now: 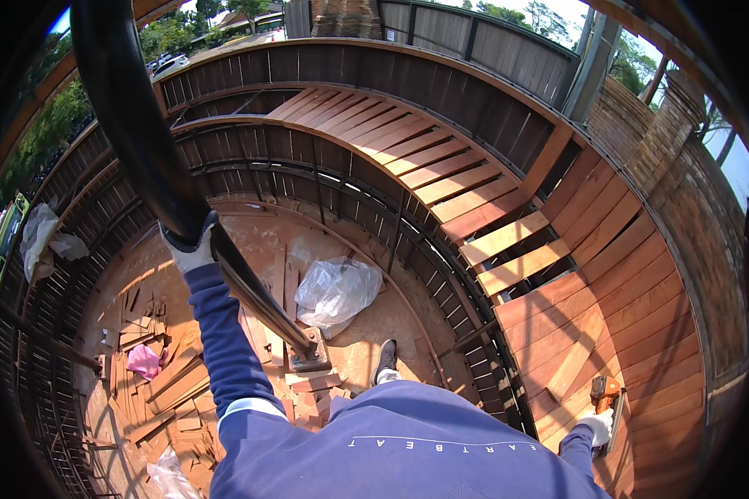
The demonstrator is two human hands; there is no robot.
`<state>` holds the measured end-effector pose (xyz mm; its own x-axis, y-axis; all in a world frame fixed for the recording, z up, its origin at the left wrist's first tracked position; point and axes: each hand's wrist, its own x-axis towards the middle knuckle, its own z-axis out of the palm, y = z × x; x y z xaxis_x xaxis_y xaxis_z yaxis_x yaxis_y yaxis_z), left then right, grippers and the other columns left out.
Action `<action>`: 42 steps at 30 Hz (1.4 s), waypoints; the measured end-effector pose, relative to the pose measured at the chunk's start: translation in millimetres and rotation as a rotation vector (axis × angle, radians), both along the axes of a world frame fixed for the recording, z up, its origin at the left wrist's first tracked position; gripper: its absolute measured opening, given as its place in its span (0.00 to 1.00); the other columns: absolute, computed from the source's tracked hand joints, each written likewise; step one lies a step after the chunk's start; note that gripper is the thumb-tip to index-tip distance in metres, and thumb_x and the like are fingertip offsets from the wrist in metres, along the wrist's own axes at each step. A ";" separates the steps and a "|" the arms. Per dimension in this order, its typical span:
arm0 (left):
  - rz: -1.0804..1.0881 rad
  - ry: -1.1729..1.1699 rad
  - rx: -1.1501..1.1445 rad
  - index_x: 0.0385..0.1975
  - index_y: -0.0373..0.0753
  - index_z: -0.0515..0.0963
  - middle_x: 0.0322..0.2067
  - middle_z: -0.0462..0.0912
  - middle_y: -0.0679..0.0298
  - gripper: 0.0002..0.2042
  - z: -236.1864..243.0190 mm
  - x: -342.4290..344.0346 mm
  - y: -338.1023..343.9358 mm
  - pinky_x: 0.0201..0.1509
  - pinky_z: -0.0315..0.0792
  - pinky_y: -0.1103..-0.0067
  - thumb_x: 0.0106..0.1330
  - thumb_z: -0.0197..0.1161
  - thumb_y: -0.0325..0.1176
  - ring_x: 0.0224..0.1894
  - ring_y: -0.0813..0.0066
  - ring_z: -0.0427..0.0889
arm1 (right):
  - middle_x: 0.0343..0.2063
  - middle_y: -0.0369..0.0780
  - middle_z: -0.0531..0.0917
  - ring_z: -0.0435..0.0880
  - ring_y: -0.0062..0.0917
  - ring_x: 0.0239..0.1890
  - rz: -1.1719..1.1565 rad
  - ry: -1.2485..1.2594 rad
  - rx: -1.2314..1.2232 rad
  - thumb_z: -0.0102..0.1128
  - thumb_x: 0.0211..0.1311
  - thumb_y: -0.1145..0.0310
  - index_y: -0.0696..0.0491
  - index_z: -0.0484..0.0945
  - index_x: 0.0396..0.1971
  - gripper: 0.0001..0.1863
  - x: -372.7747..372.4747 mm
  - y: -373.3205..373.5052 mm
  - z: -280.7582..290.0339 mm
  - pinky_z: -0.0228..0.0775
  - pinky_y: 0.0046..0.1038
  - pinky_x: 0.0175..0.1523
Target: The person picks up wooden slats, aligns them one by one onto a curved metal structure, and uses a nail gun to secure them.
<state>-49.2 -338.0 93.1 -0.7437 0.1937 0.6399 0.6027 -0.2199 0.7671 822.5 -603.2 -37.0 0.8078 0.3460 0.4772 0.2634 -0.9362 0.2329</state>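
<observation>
My left hand point(190, 251), in a white and dark work glove, is closed round a thick black metal pole point(133, 108). The pole slants down to a base plate point(310, 353) on the floor below. At the lower right, my right hand point(597, 426), gloved in white, grips an orange and dark nail gun point(606, 389). The tool rests on or just above the reddish wooden boards point(549, 312) of a curved bench; contact cannot be made out. A loose pale board point(576, 353) lies across those boards beside it.
Spaced slats point(441, 166) continue the curved bench, with open gaps point(520, 287) near two pale slats. Below lie wood offcuts point(175, 387), a pink cloth or bag point(145, 362) and a see-through plastic sheet point(339, 291). A dark shoe point(386, 358) shows under me.
</observation>
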 end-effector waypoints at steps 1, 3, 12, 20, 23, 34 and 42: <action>-0.008 0.009 0.017 0.65 0.35 0.58 0.61 0.69 0.52 0.55 -2.2 -3.6 0.4 0.67 0.63 0.70 0.34 0.85 0.44 0.62 0.63 0.69 | 0.35 0.39 0.83 0.85 0.35 0.35 0.006 0.012 -0.007 0.59 0.57 0.57 0.46 0.74 0.47 0.18 0.8 1.1 -1.1 0.76 0.39 0.41; -0.016 0.014 0.035 0.65 0.36 0.58 0.61 0.69 0.52 0.56 -3.7 -5.8 1.0 0.67 0.63 0.71 0.34 0.85 0.45 0.62 0.63 0.69 | 0.35 0.39 0.83 0.84 0.35 0.33 0.014 0.033 -0.023 0.59 0.56 0.57 0.46 0.74 0.47 0.19 0.2 0.8 0.7 0.76 0.39 0.40; -0.006 -0.023 0.010 0.66 0.36 0.58 0.61 0.69 0.53 0.55 7.9 9.6 -2.8 0.67 0.63 0.71 0.35 0.84 0.43 0.62 0.64 0.69 | 0.35 0.40 0.83 0.84 0.36 0.36 0.008 0.069 -0.016 0.60 0.56 0.56 0.48 0.72 0.46 0.20 -3.1 1.2 4.5 0.75 0.39 0.41; -0.033 -0.055 0.011 0.65 0.35 0.58 0.61 0.68 0.54 0.56 10.2 14.2 -2.1 0.67 0.63 0.72 0.33 0.85 0.43 0.62 0.64 0.69 | 0.35 0.39 0.83 0.84 0.35 0.36 0.017 0.023 -0.013 0.59 0.56 0.55 0.47 0.73 0.45 0.19 -1.0 0.1 2.3 0.75 0.38 0.41; 0.012 0.015 -0.001 0.66 0.38 0.58 0.60 0.70 0.53 0.53 2.5 1.2 -0.9 0.65 0.65 0.72 0.38 0.83 0.41 0.60 0.65 0.71 | 0.35 0.40 0.83 0.85 0.35 0.36 0.011 0.051 -0.018 0.59 0.56 0.56 0.47 0.73 0.43 0.17 -12.5 5.0 10.7 0.76 0.39 0.41; -0.001 -0.025 -0.015 0.64 0.34 0.58 0.61 0.67 0.53 0.57 0.2 -3.0 2.5 0.67 0.63 0.71 0.32 0.85 0.46 0.62 0.63 0.69 | 0.35 0.40 0.83 0.84 0.37 0.37 0.005 0.051 0.007 0.58 0.57 0.58 0.47 0.74 0.46 0.18 -6.2 3.3 8.2 0.75 0.39 0.42; -0.016 0.010 -0.008 0.65 0.34 0.57 0.61 0.67 0.52 0.56 -0.4 -3.9 4.4 0.67 0.62 0.71 0.33 0.85 0.44 0.63 0.63 0.67 | 0.36 0.40 0.83 0.84 0.36 0.37 0.003 0.074 -0.036 0.58 0.57 0.56 0.47 0.73 0.47 0.19 -6.4 1.9 7.9 0.76 0.38 0.42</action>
<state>-53.1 -333.6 92.7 -0.7343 0.2106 0.6454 0.6067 -0.2230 0.7630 816.0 -601.3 -29.1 0.8396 0.3641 0.4031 0.2838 -0.9268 0.2461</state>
